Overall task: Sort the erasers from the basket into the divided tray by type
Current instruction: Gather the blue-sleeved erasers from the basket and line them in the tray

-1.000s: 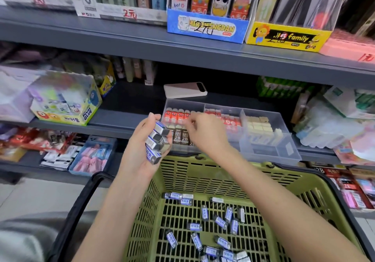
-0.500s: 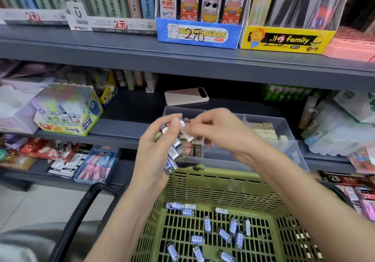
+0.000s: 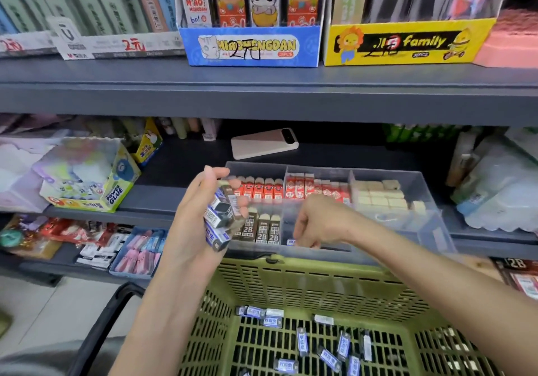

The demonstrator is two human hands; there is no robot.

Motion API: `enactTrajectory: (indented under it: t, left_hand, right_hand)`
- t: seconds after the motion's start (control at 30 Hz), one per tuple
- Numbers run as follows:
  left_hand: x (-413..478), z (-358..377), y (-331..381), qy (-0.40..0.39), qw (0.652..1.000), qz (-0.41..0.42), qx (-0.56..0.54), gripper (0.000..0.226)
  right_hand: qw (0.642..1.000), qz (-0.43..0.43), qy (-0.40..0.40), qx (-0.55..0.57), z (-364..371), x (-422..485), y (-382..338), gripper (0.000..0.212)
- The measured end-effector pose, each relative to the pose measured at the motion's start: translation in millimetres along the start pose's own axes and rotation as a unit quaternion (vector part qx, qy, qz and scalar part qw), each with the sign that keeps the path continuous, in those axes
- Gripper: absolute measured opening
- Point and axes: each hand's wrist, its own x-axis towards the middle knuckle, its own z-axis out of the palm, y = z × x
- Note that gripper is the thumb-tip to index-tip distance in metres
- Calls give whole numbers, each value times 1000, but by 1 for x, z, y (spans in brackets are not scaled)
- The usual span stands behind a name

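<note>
Hands at tray [image 3: 431, 224]: left [image 3: 189, 218] around eraser stack [image 3: 221, 218], right [image 3: 317, 224] perhaps on one.

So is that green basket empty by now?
Not empty: blue-labelled erasers lie scattered on the floor of the green basket; the left hand holds several more.
</note>
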Motion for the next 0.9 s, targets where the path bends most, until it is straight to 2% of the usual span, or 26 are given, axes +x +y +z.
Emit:
enactTrajectory:
  t: [0.13,0.3,0.33,0.4,0.47,0.53,0.6,0.7,0.83,0.9]
  left_hand:
    - [3,6,-7,-14,1000,-10,-18,25]
    - [3,6,-14,-25,998,-41,32,24]
    - [2,4,-15,-24,998,-46,45,25]
    - [1,2,-17,-18,997,-51,58,26]
    - [0,0,-19,-12,997,-44,65,28]
    - [-1,-1,-21,-15,997,-30,69,31]
    - [-3,0,-23,-25,996,-14,83,34]
    - [-7,4,-24,-42,992,10,117,35]
    - [-10,5,-22,-19,993,10,120,38]
    - [-11,4,-21,-10,993,11,113,40]
  right_hand:
    - [1000,-19,-13,7,0,2,4,12]
    - [997,-23,-53,51,-8,-4,14,29]
    - [998,-22,-40,52,-10,-6,13,31]
    - [996,-46,35,66,-14,-10,9,36]
    - [976,-111,106,153,-15,-18,-2,36]
    - [947,-179,123,237,-15,-31,-18,30]
    - [940,-216,146,222,-7,-37,-30,32]
    - [941,-214,238,111,4,-38,-43,34]
    - [935,-215,215,180,8,-36,-48,25]
    - [937,-219,208,177,7,-37,-50,24]
